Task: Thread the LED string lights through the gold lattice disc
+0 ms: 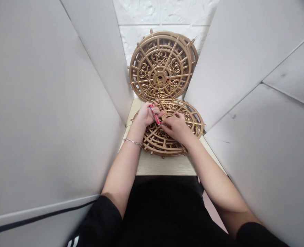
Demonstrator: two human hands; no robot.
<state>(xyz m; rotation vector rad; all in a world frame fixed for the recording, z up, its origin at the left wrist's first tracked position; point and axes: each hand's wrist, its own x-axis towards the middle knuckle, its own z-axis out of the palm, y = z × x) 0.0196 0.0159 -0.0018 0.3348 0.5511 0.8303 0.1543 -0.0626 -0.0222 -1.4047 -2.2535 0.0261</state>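
Cylinder [155, 115], single and red, sits gripped in the left hand [147, 115]; the right hand [177, 127] curls beside it, hold unclear. Two gold stacks: flat discs [164, 150] beneath the hands, leaning discs [154, 79] beyond.

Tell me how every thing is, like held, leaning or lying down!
Left hand: curled around red stick
Red stick: held, slanting
Right hand: fingers bent, near stick's lower end
Bracelet: worn on left wrist
Back gold discs: leaning, nearly upright
Front gold discs: lying down
Yellow thread: strung downward
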